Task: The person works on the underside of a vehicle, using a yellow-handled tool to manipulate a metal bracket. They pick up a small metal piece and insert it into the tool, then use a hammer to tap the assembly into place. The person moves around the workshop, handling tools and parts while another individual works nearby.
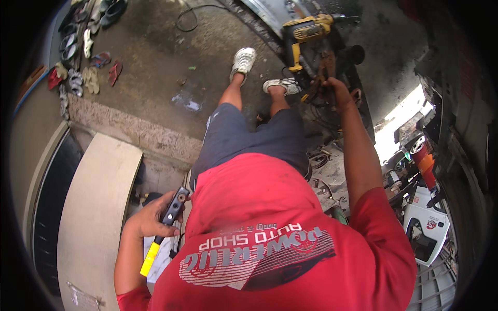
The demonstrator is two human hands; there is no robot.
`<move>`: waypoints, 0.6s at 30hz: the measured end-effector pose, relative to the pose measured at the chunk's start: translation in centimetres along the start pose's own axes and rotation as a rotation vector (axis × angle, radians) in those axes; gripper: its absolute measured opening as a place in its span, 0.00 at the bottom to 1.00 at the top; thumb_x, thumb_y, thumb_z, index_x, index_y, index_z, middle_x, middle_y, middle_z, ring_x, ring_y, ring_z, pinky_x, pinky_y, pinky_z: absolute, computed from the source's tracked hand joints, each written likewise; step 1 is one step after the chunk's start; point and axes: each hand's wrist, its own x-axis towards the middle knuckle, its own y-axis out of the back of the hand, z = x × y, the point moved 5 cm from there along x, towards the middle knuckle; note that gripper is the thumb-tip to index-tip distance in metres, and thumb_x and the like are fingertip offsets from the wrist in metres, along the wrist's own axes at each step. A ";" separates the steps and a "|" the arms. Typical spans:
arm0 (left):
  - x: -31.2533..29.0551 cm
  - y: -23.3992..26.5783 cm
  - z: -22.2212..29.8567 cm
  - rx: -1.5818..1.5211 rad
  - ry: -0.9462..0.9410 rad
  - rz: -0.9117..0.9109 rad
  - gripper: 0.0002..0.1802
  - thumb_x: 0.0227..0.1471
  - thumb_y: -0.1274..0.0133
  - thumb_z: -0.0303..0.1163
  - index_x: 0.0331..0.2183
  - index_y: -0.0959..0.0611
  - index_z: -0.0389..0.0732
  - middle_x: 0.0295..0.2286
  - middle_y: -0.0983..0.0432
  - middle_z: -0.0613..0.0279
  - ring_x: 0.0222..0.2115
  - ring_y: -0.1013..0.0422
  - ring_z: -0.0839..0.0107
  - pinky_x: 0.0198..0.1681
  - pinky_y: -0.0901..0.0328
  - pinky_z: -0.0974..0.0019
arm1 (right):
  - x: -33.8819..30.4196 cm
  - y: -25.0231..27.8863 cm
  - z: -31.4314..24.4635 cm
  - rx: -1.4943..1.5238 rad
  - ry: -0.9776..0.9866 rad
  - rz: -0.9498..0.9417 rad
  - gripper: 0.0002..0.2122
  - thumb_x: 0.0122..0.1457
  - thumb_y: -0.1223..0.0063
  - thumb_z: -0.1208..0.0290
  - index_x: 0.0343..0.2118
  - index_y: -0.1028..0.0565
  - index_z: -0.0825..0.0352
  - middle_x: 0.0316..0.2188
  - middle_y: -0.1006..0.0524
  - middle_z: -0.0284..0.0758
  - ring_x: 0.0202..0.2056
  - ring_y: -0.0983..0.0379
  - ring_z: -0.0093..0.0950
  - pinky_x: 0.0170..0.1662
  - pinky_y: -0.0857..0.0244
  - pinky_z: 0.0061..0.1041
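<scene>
In my left hand (153, 216) is a hand riveter with a dark metal body (175, 206) and a yellow handle grip (150, 259). My fingers are closed around its body, beside my red shirt. My right arm reaches far forward, and my right hand (338, 92) has its fingers curled among dark items. What they grip is hard to make out. A rusty brown piece (327, 63) lies just beyond these fingers. Past it, a yellow and black power drill (308, 31) rests on a dark support, its bit pointing right.
Several shoes and sandals (91, 80) line the far left. A curved beige panel (98, 207) stands at my left by a low concrete ledge (135, 124). Cables (324, 122) and loose parts lie under my right arm. A white panel (426, 228) is at the right. A thin cable (188, 20) crosses the floor.
</scene>
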 end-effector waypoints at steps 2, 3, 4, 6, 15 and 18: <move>-0.1 -0.3 0.7 -0.061 0.005 0.026 0.53 0.25 0.28 0.30 0.59 0.28 0.38 0.41 0.24 0.64 0.39 0.26 0.71 0.45 0.30 0.66 | 0.3 -0.3 -0.8 0.041 0.032 0.060 0.17 0.58 0.50 0.64 0.46 0.21 0.68 0.42 0.17 0.38 0.41 0.21 0.29 0.44 0.30 0.27; -0.2 -0.3 1.1 -0.053 0.012 0.054 0.53 0.25 0.28 0.29 0.59 0.28 0.38 0.40 0.24 0.64 0.39 0.26 0.71 0.45 0.30 0.66 | 0.5 -0.4 -1.5 -0.009 0.048 0.090 0.18 0.57 0.49 0.63 0.46 0.21 0.69 0.42 0.17 0.38 0.40 0.21 0.29 0.44 0.30 0.28; -0.2 -0.3 1.4 -0.047 0.019 0.082 0.53 0.25 0.28 0.29 0.59 0.28 0.38 0.40 0.25 0.64 0.39 0.26 0.71 0.44 0.30 0.66 | 0.7 -0.4 -2.4 -0.061 0.062 0.120 0.19 0.56 0.48 0.62 0.46 0.21 0.69 0.41 0.17 0.38 0.40 0.21 0.29 0.44 0.30 0.29; -0.3 -0.1 2.1 -0.034 -0.001 0.131 0.53 0.27 0.29 0.28 0.60 0.28 0.39 0.40 0.26 0.64 0.40 0.26 0.71 0.45 0.30 0.66 | 1.0 -1.3 -5.0 -0.248 0.119 0.228 0.23 0.53 0.43 0.58 0.46 0.22 0.72 0.41 0.18 0.43 0.43 0.21 0.37 0.49 0.31 0.32; 0.0 -0.7 4.6 -0.042 -0.091 0.397 0.58 0.31 0.33 0.28 0.67 0.35 0.40 0.42 0.25 0.61 0.46 0.28 0.67 0.51 0.32 0.65 | 2.8 -15.6 -21.7 -1.565 0.592 0.617 0.35 0.48 0.36 0.51 0.53 0.27 0.73 0.57 0.29 0.49 0.62 0.36 0.47 0.63 0.39 0.44; 0.3 -0.1 2.6 -0.030 -0.125 0.397 0.58 0.35 0.35 0.22 0.69 0.39 0.39 0.46 0.27 0.59 0.48 0.28 0.67 0.51 0.29 0.63 | 6.1 -18.9 -23.5 -1.745 0.733 0.553 0.33 0.47 0.36 0.54 0.53 0.27 0.71 0.54 0.28 0.46 0.60 0.34 0.44 0.62 0.40 0.42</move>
